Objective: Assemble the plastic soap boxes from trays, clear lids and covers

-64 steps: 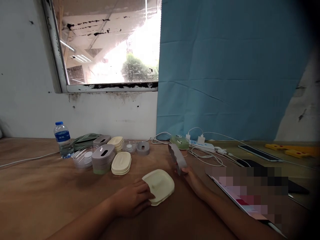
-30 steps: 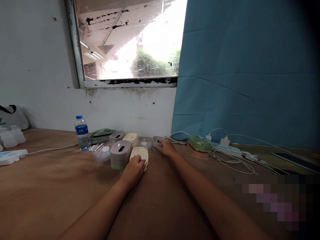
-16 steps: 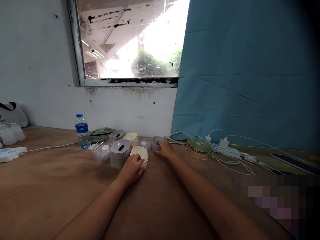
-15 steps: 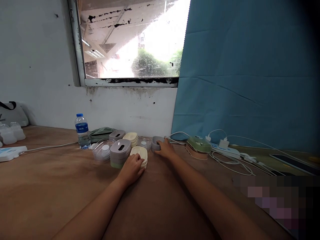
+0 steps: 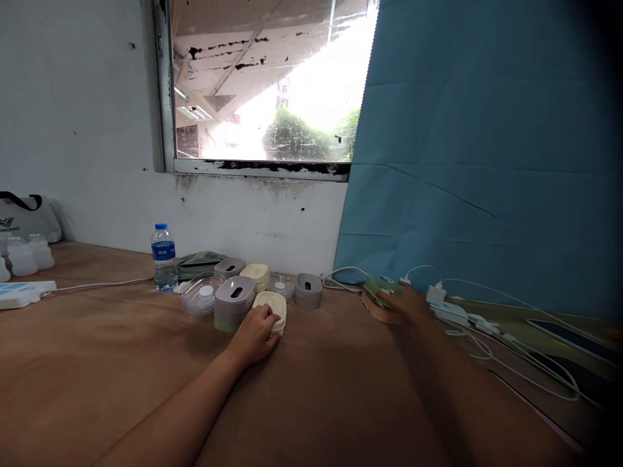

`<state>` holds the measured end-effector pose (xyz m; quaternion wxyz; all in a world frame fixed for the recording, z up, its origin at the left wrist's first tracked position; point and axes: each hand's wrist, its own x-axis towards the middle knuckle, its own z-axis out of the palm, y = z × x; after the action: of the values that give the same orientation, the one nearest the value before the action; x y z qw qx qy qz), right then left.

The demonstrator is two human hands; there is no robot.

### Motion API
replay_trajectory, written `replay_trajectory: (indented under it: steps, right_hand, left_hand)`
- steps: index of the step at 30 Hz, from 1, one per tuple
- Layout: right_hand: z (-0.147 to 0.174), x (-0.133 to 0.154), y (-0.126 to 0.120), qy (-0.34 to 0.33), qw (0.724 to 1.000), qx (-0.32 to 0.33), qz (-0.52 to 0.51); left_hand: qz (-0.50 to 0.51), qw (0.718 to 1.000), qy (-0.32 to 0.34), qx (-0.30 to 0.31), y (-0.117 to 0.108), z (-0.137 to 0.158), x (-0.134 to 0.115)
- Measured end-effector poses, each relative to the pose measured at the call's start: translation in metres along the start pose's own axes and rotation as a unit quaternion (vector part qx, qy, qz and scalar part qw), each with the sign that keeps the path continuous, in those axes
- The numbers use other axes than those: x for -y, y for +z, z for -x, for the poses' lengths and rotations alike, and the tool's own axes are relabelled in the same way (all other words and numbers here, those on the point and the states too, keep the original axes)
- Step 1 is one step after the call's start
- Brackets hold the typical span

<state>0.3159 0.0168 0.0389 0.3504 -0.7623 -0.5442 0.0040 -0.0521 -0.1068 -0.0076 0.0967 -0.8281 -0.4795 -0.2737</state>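
My left hand (image 5: 256, 332) has its fingers curled around the near side of a short stack of cream square lids (image 5: 272, 303). Just left of it are a grey oval container with a slotted lid (image 5: 234, 297) and clear plastic lids (image 5: 203, 295). Behind stand a second cream stack (image 5: 256, 273) and another grey slotted container (image 5: 230, 266). A third grey slotted container (image 5: 308, 290) sits apart on the right. My right hand (image 5: 409, 305), smeared by motion, is over a green rounded item (image 5: 380, 290) lying on brown material; its fingers are unclear.
A water bottle (image 5: 164, 258) and a green pouch (image 5: 199, 263) stand near the wall. To the right are a power strip (image 5: 450, 314), tangled white cables (image 5: 479, 347) and a phone (image 5: 574, 338). Several whitish bottles (image 5: 23, 256) are at far left.
My right hand has let go of the grey slotted container and moved right to the green item. The container stays beside the clear lid. My left hand keeps its place on the cream stack.
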Motion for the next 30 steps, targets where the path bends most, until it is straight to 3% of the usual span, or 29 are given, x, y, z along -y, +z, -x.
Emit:
replay_trajectory:
  steps: [4,9,12,15,16,18,21,25,30]
  right_hand:
    - [0.001,-0.014,-0.002,0.038,0.999,0.007,-0.03]
    - [0.019,-0.001,-0.013,0.004,0.996,-0.012,-0.089]
    - [0.051,0.008,-0.019,-0.048,0.989,0.016,-0.138]
    - [0.101,0.006,-0.022,-0.112,0.974,0.086,-0.177]
    - [0.12,0.004,-0.023,-0.139,0.962,0.129,-0.196]
    - [0.155,-0.001,-0.026,-0.227,0.902,0.246,-0.274]
    - [0.187,-0.004,-0.029,-0.276,0.844,0.324,-0.327]
    - [0.191,-0.004,-0.033,-0.287,0.821,0.381,-0.314]
    - [0.188,-0.008,-0.034,-0.286,0.785,0.416,-0.359]
  left_hand:
    - [0.011,1.0,-0.006,-0.015,0.002,0.001,-0.001]
    - [0.031,0.997,0.014,-0.073,-0.008,0.001,-0.011]
    - [0.079,0.992,0.029,-0.093,-0.019,0.001,-0.029]
    - [0.151,0.984,0.055,-0.073,-0.027,0.003,-0.053]
    - [0.174,0.981,0.07,-0.056,-0.029,0.004,-0.061]
    - [0.209,0.972,0.105,-0.012,-0.031,0.006,-0.073]
    - [0.234,0.96,0.146,0.045,-0.029,0.008,-0.077]
    - [0.278,0.944,0.153,0.085,-0.023,0.01,-0.068]
    - [0.318,0.934,0.135,0.092,-0.019,0.011,-0.065]
